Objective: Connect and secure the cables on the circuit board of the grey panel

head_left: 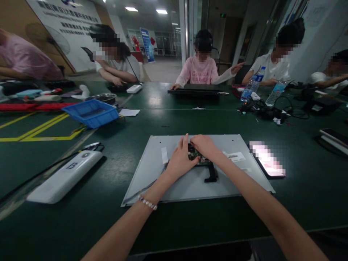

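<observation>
Currently L hand (180,160), R hand (204,146) at 1 PCB (193,153) atop 1 panel (150,161), grips unclear.

circuit board (204,158) on panel (185,188) | phone (268,159) right | device (67,177) left | bin (104,117) behind, left

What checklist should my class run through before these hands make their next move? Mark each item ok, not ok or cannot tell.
1. Grey panel lies flat on the green table: ok.
2. Both hands are at the circuit board: ok, the left hand on the left, the right hand at the far side.
3. Whole board in plain view: not ok, the hands cover part of it.
4. Board fastened to the panel: cannot tell, any fastening is hidden or too small.
5. Thin cable plugged in: cannot tell, the left hand hides where it leads.
6. White device marked B off the panel: ok.
</observation>
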Motion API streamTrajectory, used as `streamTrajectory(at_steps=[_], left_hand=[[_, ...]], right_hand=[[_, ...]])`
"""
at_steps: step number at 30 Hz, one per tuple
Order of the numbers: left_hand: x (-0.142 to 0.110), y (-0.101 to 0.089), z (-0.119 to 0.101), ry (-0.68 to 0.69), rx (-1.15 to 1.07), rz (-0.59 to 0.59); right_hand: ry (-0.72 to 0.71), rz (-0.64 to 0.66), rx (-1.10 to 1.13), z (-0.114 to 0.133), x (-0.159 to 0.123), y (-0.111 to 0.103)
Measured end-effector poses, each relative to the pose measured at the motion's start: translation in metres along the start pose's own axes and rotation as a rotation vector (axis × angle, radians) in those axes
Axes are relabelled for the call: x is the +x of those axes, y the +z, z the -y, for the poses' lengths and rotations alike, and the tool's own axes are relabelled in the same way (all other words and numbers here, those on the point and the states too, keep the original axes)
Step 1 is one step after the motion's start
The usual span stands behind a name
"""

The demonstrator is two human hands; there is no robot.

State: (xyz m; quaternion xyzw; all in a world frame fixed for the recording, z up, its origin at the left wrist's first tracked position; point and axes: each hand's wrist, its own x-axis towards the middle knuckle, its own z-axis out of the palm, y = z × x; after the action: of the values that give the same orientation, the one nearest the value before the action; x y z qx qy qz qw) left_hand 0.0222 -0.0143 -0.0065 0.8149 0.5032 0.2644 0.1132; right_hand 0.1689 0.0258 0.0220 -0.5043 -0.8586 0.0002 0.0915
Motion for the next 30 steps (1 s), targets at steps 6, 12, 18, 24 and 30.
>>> streamTrajectory(at_steps=[6,12,18,24,30], left_hand=[[0.001,0.000,0.001,0.014,0.000,0.012],[0.001,-0.001,0.000,0.006,0.010,0.022],[0.001,-0.002,0.000,0.012,-0.006,0.039],[0.001,-0.001,0.000,0.020,-0.006,0.028],[0.001,0.000,0.002,0.018,0.006,0.035]], right_hand=[[-0.034,0.019,0.100,-0.008,-0.002,-0.001],[0.012,-0.041,0.074,-0.002,-0.001,0.002],[0.028,-0.014,0.110,0.003,0.000,0.005],[0.027,-0.040,0.334,-0.010,0.003,0.004],[0.073,-0.073,0.472,-0.017,0.005,0.011]])
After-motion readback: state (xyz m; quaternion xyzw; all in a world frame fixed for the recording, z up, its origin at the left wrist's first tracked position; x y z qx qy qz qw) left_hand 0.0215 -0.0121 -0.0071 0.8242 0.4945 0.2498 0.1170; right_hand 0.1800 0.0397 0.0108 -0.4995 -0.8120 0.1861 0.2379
